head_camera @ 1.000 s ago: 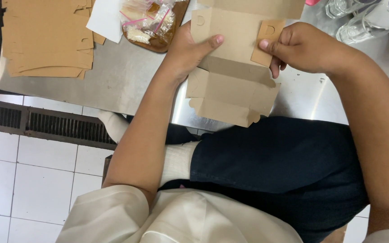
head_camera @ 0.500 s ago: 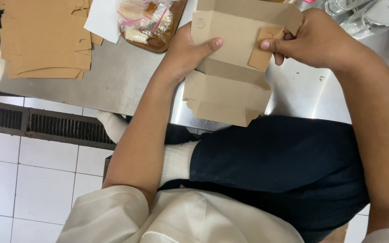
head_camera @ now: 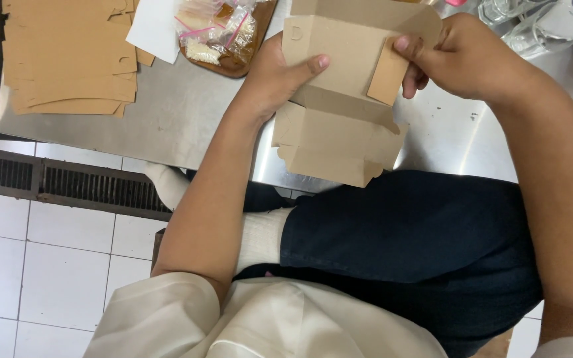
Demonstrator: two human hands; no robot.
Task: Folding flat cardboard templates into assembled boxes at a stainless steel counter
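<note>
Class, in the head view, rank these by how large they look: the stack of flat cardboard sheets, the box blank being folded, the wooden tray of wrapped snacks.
1. Stack of flat cardboard sheets and box blank: similar, both cropped; the blank is nearer.
2. Wooden tray, clearly smallest.

matt brown cardboard box blank (head_camera: pixel 339 113), creased and unprinted, sits in the grip of a bare left hand (head_camera: pixel 276 79) and right hand (head_camera: pixel 465 56) over a brushed stainless-steel tabletop (head_camera: pixel 180 126) with a dull sheen. a stack of flat blanks (head_camera: pixel 67 56) shares the same matt kraft finish. glossy clear plastic bags (head_camera: pixel 217 30) lie on a smooth wooden tray (head_camera: pixel 247 59); clear glassware (head_camera: pixel 528 30) gleams; glazed white floor tiles (head_camera: pixel 48 265); soft cream cloth sleeve (head_camera: pixel 160 311).
</note>
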